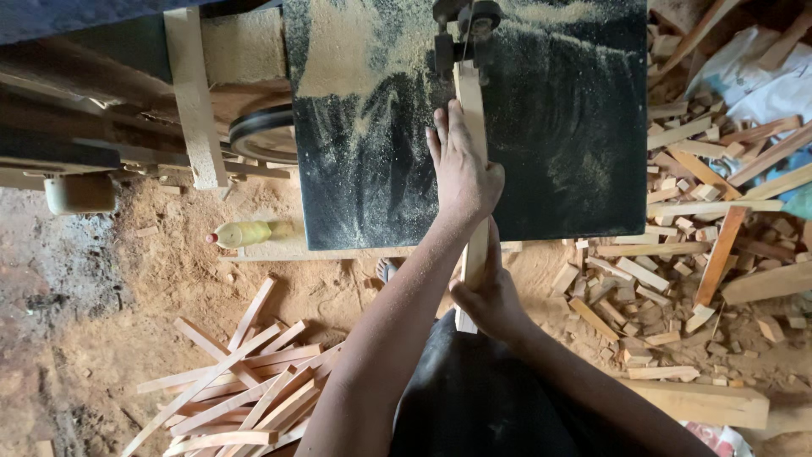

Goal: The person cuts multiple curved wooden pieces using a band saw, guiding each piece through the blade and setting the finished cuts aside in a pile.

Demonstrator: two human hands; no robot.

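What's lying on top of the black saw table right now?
On the saw table: scattered sawdust, a long wooden strip and the left hand pressing it. The strip's middle is covered by that hand.

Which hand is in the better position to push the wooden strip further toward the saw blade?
The right hand, probably. It grips the near end of the wooden strip, behind the table edge, so it can push along its length. The left hand lies flat beside the strip on the dark saw table, close to the blade guide.
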